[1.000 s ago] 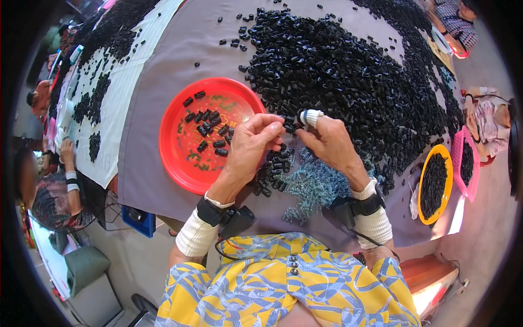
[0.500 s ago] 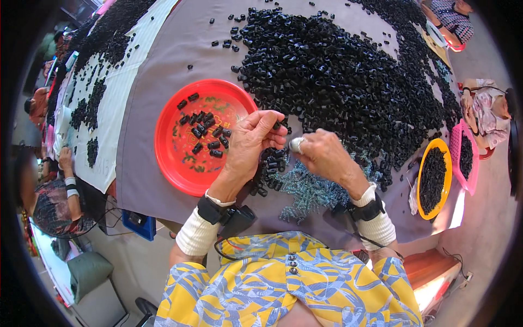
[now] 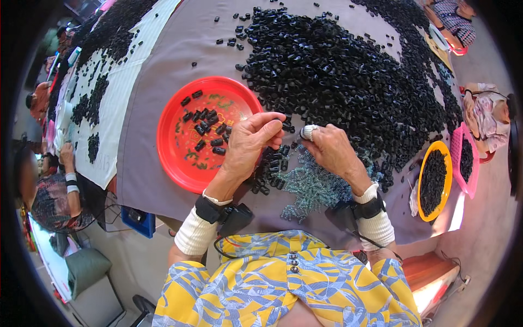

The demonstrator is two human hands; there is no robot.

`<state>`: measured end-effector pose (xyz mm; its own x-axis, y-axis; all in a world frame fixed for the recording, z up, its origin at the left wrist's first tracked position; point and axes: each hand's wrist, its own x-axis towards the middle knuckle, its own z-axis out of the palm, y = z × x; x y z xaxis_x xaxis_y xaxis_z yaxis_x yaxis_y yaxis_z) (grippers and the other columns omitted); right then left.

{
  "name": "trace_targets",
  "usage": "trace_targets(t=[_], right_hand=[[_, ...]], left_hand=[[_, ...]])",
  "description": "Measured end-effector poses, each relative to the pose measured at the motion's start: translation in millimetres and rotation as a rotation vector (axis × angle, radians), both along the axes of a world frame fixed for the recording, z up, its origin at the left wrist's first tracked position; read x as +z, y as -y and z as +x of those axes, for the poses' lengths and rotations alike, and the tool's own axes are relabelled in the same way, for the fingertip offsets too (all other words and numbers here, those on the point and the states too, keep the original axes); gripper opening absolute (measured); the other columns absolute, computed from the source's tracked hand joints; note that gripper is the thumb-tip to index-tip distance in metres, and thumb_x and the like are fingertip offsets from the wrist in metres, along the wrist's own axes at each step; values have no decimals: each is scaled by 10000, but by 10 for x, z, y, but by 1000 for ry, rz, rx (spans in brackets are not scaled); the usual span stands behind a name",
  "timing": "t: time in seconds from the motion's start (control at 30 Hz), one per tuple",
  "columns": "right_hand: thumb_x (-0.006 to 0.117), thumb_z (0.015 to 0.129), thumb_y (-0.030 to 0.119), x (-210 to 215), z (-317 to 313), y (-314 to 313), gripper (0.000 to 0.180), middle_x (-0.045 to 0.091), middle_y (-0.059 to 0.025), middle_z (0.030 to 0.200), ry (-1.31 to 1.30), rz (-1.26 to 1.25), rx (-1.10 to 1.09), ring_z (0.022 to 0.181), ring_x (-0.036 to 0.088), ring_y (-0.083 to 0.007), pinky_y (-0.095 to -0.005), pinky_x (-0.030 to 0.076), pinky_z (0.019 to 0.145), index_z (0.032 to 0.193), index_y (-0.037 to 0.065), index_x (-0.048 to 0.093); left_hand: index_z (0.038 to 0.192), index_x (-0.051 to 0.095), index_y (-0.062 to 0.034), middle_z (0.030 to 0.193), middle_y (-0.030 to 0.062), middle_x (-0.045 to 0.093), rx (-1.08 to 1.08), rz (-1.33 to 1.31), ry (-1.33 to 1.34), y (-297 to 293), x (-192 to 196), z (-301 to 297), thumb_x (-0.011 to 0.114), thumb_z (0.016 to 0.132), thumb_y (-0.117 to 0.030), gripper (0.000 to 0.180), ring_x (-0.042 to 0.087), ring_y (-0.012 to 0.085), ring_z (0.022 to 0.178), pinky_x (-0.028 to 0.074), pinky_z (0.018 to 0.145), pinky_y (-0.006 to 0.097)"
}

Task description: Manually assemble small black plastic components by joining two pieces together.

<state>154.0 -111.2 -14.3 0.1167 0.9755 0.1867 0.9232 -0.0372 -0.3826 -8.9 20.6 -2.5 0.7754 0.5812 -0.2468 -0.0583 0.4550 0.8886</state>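
Well to the left of the round red plastic tray [image 3: 170,155], a white cloth [image 3: 143,60] bears scattered small black pieces [image 3: 103,90]. The red tray itself lies on a grey-mauve cloth [image 3: 139,163] and holds a loose group of short, glossy black cylinders [image 3: 206,122], mostly about its middle. The left hand [image 3: 248,136] overlaps the tray's right rim; its thumb and forefinger are pinched together on a dark cylindrical piece [image 3: 277,119], little of which shows. Just beside the tray on its right, below those fingertips, lies a cluster of more black cylinders [image 3: 272,163]. A broad heap of shiny black pieces [image 3: 327,71] spreads from the tray's upper right. Further right of the tray, the right hand [image 3: 335,152], a white wrap [image 3: 309,131] on one finger, hangs above a tangle of small blue-green coils [image 3: 310,191]; its fingers are curled in, and whether they grip anything I cannot tell. Well right of the tray stands a yellow oval tray [image 3: 448,180] filled with slim black pieces [image 3: 433,182].
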Motion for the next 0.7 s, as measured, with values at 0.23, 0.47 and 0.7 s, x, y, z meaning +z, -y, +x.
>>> trace_targets(t=[0.23,0.47,0.7], right_hand=[[636,759,137,27,-74,6,81,623,-85,750,38,-42,67,702,618,-282,-397,453,659,774,79,582],[641,740,129,-10,-224,-80,92,628,-73,782,246,-116,143,764,630,-214,-370,431,710,809,102,586],[646,775,122,139,-32,-20,123,594,-105,707,-221,12,-12,710,613,-259,-378,463,651,803,15,591]], left_hand=[[1057,641,17,820,37,646,-27,66,-7,-9,-61,29,624,896,-108,204,589,85,704,492,654,230],[1059,642,23,810,27,644,-46,146,-43,17,-43,2,643,868,-80,217,582,75,710,486,675,223],[1058,650,9,812,17,646,-61,204,-64,56,-57,-12,649,864,-75,211,582,64,717,480,668,212]])
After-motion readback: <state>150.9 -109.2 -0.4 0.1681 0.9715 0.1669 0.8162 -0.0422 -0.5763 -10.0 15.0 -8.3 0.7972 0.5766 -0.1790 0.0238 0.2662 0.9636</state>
